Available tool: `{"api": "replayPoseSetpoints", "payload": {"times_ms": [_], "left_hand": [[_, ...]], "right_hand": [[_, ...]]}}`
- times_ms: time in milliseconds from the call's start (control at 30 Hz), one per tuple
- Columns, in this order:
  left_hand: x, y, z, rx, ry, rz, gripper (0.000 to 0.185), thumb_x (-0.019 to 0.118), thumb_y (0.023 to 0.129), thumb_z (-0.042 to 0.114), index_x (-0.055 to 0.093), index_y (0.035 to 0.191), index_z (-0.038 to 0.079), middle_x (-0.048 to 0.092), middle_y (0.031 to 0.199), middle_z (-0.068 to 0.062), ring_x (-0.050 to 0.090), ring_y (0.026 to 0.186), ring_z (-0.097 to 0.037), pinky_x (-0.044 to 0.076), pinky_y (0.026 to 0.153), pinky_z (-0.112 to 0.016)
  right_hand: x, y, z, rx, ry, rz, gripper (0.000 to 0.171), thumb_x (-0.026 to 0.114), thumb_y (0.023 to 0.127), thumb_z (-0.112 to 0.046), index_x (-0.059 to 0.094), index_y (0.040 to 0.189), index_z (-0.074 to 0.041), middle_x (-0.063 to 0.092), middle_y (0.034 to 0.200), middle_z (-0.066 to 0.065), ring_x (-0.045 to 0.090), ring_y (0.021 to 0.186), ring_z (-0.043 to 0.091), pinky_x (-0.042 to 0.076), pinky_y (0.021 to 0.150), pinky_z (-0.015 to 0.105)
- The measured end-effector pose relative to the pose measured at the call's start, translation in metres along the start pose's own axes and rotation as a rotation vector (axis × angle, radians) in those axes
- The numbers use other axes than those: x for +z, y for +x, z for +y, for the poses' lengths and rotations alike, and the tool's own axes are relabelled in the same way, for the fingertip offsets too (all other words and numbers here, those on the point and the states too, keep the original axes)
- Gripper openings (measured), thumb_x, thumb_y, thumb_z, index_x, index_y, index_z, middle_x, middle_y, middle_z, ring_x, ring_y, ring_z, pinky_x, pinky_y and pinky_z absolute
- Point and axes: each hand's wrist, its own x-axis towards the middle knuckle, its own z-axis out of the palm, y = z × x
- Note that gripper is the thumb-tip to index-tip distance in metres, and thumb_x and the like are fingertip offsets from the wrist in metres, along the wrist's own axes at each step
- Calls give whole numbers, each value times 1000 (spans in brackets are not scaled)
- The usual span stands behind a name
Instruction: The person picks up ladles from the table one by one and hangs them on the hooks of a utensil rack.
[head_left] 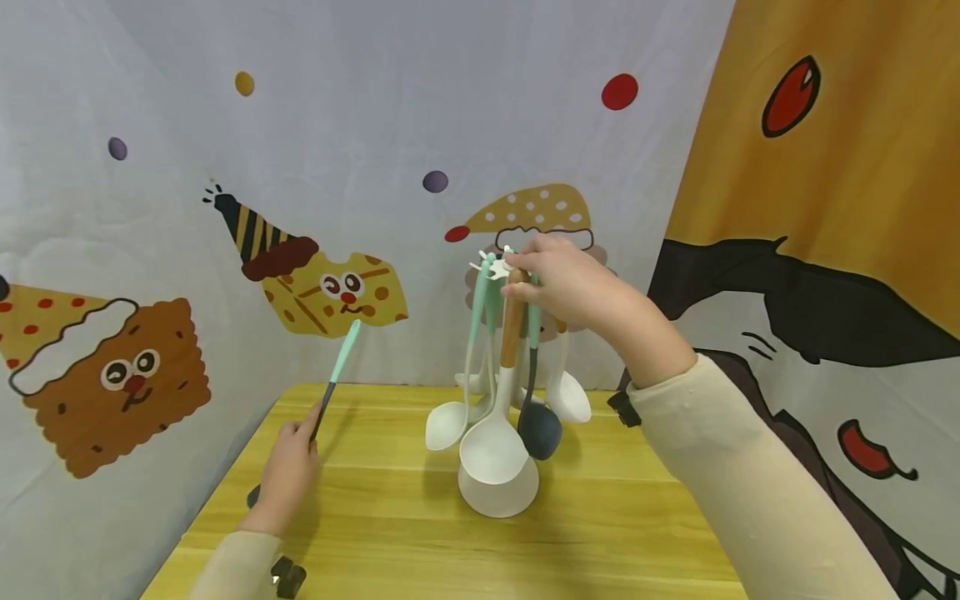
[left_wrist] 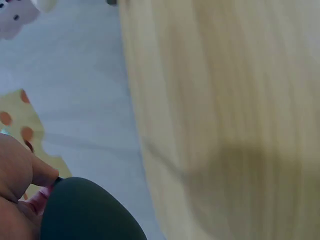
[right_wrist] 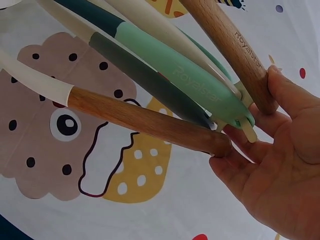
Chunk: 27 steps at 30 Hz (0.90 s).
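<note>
My left hand [head_left: 287, 471] grips the dark shaft of a kitchen utensil with a mint-green handle [head_left: 346, 350], held tilted over the left of the table. Its broad dark head [left_wrist: 90, 212] looms large in the left wrist view; in the head view the hand mostly hides it. My right hand [head_left: 555, 279] is at the top of a white utensil stand [head_left: 498, 500]. Its thumb and a finger pinch the upper end of the wooden handle [right_wrist: 240, 50] of a white ladle [head_left: 495, 450], which hangs at the front. Other fingers lie close to the hook ends.
Around the stand hang a white spoon-like utensil [head_left: 446, 425], a dark-headed one [head_left: 540, 431] and another white one [head_left: 572, 398] at the right. The wooden table [head_left: 375, 533] meets a patterned cloth backdrop [head_left: 337, 125] at its far edge.
</note>
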Motion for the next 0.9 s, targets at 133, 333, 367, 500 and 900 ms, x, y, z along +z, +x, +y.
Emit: {"api": "replayPoseSetpoints", "payload": {"times_ms": [133,333,367,500,900], "left_hand": [[1,2,19,73,-50,64,64,56,99,-11,40,160,1,57,118,-35,65,93,-46,56,72,-54],[7,7,42,185,-107,139,64,60,96,-14,43,157,-2,58,113,-32,66,95,-46,59,78,-57],[8,7,44,196,-117,145,65,60,96,-15,43,157,-2,58,113,-31,67,95,-45,59,78,-57],[10,7,53,203,-156,148,65,60,95,-16,44,157,-2,59,112,-30,67,96,-44,59,77,-55],[13,3,75,236,-234,148,64,60,98,-13,42,158,1,59,118,-28,66,103,-40,59,78,-50]], "right_hand": [[0,0,-2,2,-2,-1,59,60,108,-33,44,160,-10,51,148,15,44,140,35,45,112,51],[0,-1,-2,13,-5,6,60,60,108,-34,44,159,-10,51,148,15,44,140,35,46,111,51],[1,-1,-1,14,-5,7,59,60,108,-34,44,159,-10,51,147,15,44,140,35,46,111,51],[2,-1,-1,22,-1,12,60,61,107,-34,45,159,-10,52,147,15,44,140,34,47,109,50],[5,-2,-2,32,3,38,61,63,106,-37,46,158,-12,54,144,12,45,137,32,48,105,48]]}}
